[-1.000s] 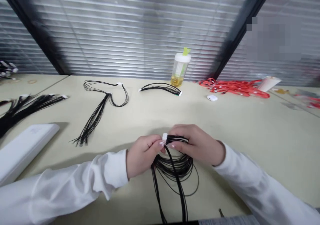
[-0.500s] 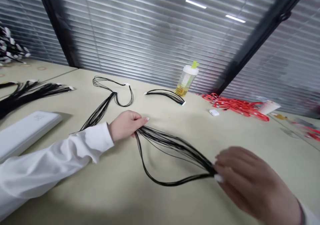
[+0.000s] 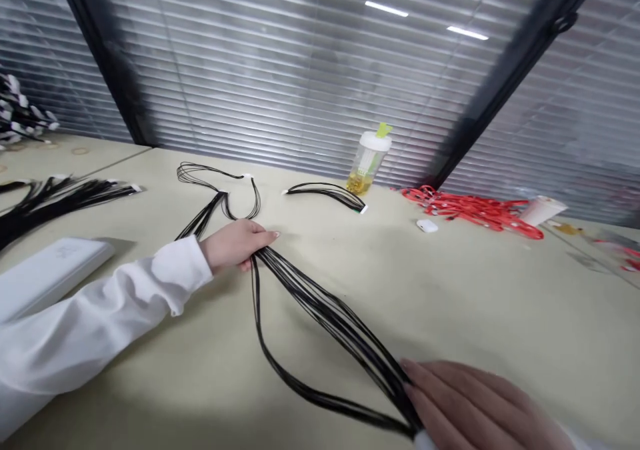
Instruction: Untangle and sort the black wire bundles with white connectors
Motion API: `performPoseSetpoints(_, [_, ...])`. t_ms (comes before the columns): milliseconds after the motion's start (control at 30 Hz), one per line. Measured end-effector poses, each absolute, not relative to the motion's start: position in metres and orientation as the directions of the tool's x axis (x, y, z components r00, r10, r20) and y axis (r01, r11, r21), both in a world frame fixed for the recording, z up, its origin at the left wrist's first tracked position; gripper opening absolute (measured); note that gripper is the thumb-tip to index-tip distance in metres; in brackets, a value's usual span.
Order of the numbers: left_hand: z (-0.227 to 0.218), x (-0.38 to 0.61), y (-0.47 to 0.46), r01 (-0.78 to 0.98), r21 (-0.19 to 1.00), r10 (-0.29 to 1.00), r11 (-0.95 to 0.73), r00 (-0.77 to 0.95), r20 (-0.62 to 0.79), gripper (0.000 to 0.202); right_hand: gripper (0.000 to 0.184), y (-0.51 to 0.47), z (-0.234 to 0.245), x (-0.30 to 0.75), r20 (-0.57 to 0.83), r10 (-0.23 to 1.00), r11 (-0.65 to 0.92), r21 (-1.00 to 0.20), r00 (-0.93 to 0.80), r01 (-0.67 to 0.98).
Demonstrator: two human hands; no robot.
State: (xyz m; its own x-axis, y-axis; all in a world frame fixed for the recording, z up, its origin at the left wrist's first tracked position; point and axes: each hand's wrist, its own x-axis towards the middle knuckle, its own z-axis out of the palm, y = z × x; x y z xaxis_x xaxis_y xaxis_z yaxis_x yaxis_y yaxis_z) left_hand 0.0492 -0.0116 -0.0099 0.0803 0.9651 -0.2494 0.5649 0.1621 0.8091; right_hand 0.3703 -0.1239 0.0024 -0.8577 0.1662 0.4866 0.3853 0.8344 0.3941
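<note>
A bundle of thin black wires (image 3: pixel 334 317) stretches between my two hands above the table. Its far end is pinched between the thumb and fingers of my left hand (image 3: pixel 236 242). At the near end, by the lower edge of the view, my right hand (image 3: pixel 477 407) is closed on the bundle; a bit of white shows there, probably a connector. A few strands sag in a loose loop below the rest. Just beyond my left hand lies another black wire harness (image 3: pixel 200 215) with white connectors, partly covered by that hand and sleeve.
A short black wire harness (image 3: pixel 325 189) lies near a clear bottle (image 3: pixel 369 163) with yellow contents. Red cables (image 3: pixel 470 210) and a small white case (image 3: pixel 427 226) are at right. At left are a white power bank (image 3: pixel 55 273) and more black wires (image 3: pixel 65 203).
My right hand has moved down and toward me with its end of the bundle, so the wires now slope more steeply. My left hand still grips the far end, slightly further left in view.
</note>
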Motion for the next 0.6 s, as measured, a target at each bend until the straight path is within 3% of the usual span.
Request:
performPoseSetpoints(133, [-0.003,0.051,-0.016,0.584,0.799,0.975,0.147,0.049,-0.216,0.043,0.028,-0.109,0.0,0.355,0.564,0.279,0.842,0.245,-0.777,0.48])
performPoseSetpoints(300, [0.002,0.046,-0.015,0.603,0.788,0.989,0.126,-0.017,-0.145,0.042,0.031,-0.098,-0.011,0.335,0.469,0.364,0.824,0.24,-0.805,0.512])
performPoseSetpoints(433, [0.009,0.035,-0.013,0.617,0.779,0.993,0.112,-0.044,-0.109,0.042,0.03,-0.107,-0.006,0.32,0.478,0.267,0.862,0.269,-0.837,0.429])
performPoseSetpoints(533, [0.015,0.025,-0.01,0.581,0.799,0.987,0.155,-0.066,-0.144,0.041,0.021,-0.129,-0.003,0.319,0.51,0.159,0.837,0.384,-0.845,0.389])
performPoseSetpoints(600, [0.016,0.021,-0.007,0.556,0.812,0.981,0.175,-0.024,-0.195,0.041,0.017,-0.144,-0.005,0.321,0.51,0.181,0.769,0.46,-0.841,0.444])
